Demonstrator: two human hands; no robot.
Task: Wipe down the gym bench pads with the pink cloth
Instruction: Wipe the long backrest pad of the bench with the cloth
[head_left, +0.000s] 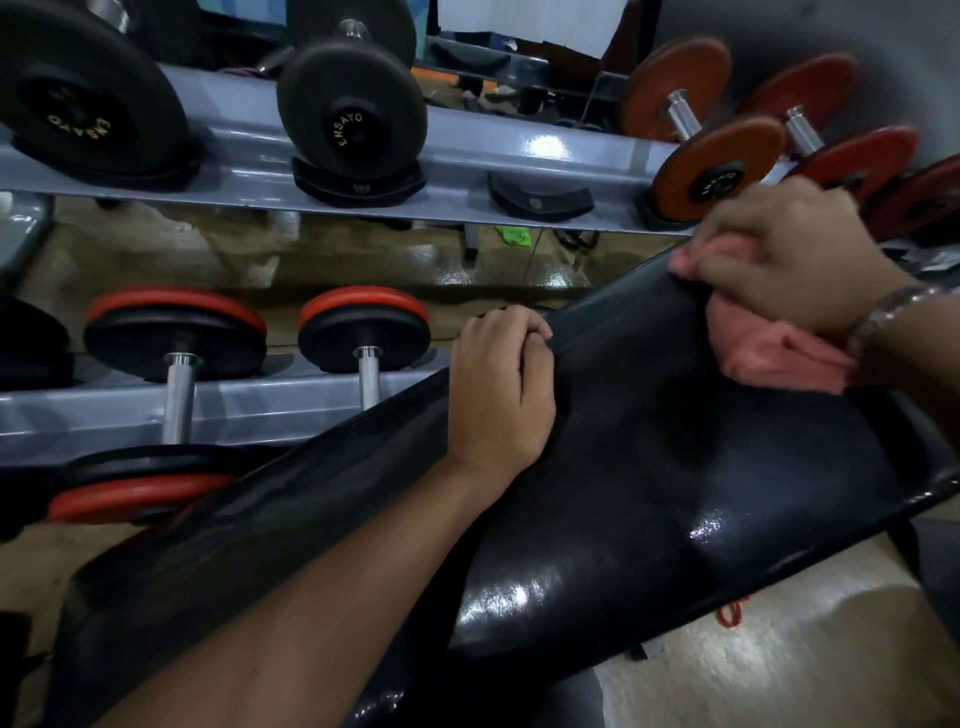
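"ENSAYO" on black dumbbells (356, 130)

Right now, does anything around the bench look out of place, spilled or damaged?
The bench pad shows no tear or spill. Only oddities: an empty cradle on the upper rack, a green scrap below it, and a red cord on the floor beside the pad.

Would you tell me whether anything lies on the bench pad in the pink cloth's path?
Only the left hand, gripping the edge of the pad just short of the cloth in the right hand; nothing else visible lies on it.
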